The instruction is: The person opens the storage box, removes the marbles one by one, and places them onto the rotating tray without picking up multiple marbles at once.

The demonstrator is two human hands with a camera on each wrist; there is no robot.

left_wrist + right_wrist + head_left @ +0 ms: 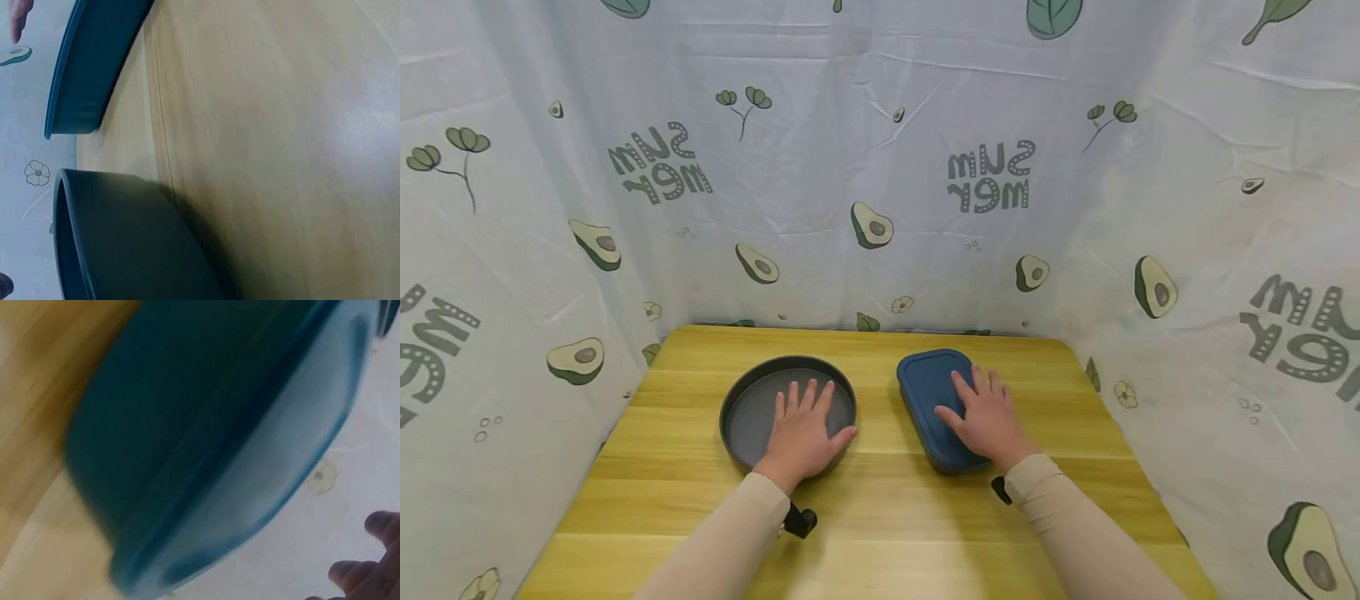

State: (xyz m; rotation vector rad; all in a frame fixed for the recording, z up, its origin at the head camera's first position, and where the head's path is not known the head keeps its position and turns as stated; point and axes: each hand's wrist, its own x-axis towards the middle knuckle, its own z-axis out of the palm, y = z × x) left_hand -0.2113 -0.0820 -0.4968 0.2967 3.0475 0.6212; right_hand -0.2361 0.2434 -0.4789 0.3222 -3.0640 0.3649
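Note:
A round dark grey baking pan (pixel 748 421) stands on the left part of the table. Over it my left hand (pixel 803 435) is spread with fingers straight, and nothing is in its grasp. To the right lies a rectangular container with a blue lid (pixel 928 383). My right hand (pixel 992 417) is above the lid, its fingers spread; whether it touches the lid I cannot tell. In the left wrist view the pan's side wall (pixel 131 244) and the container (pixel 94 69) show close up. The right wrist view has the container (pixel 169 425) blurred, with several fingertips (pixel 353 575) apart from it.
Both things rest on a yellow wood-grain table (pixel 880 517). Behind it and at both sides hangs a white curtain (pixel 820 167) printed with avocados, leaves and lettering. A strip of table separates the pan from the container.

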